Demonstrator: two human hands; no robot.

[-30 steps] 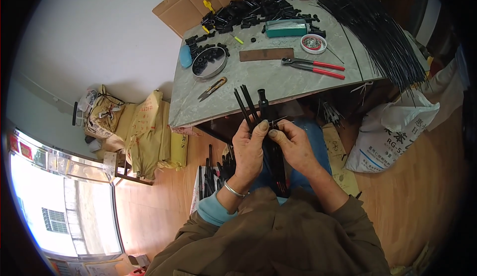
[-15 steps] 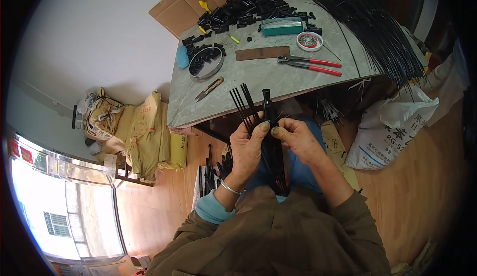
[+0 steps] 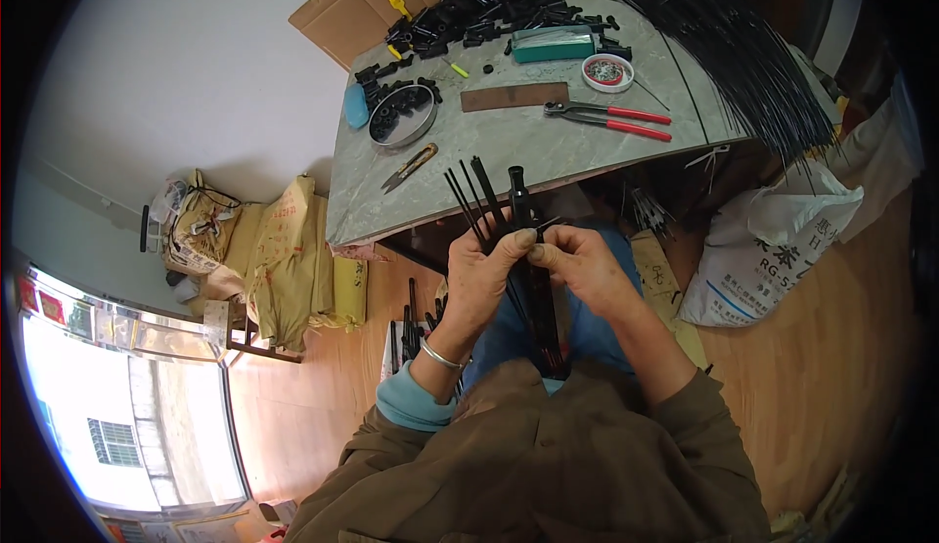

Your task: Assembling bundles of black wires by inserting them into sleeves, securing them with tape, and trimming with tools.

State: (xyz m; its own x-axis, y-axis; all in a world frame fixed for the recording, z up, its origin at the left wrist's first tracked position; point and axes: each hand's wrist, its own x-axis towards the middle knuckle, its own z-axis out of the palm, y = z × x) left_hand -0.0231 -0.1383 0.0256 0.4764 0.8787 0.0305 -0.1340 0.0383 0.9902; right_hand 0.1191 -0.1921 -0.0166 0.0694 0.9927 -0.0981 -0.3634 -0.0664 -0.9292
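My left hand [image 3: 481, 274] is closed around a bundle of thin black rods [image 3: 473, 201], whose ends fan out above the fingers. Beside them stands a thicker black tube [image 3: 517, 186] with a flared tip. My right hand [image 3: 579, 261] is closed in a pinch against the tube's right side, thumb near the left thumb. A short thin wire [image 3: 550, 221] pokes out above the right fingers; its other end is hidden. Below the hands, the long dark body of the assembly [image 3: 544, 318] runs down between my legs towards my lap.
On the grey table [image 3: 391, 201] lie red-handled pincers [image 3: 606, 120], thread snips [image 3: 411, 168], a brown strip [image 3: 514, 97], a round tin [image 3: 403, 137], a teal box [image 3: 554, 49], black fittings [image 3: 479, 15] and long black rods [image 3: 724, 44]. A white sack [image 3: 753, 249] stands right.
Both hands and the black assembly have shifted slightly left, with the tube's tip tilting left. The hands stay closed at the same spot on it.
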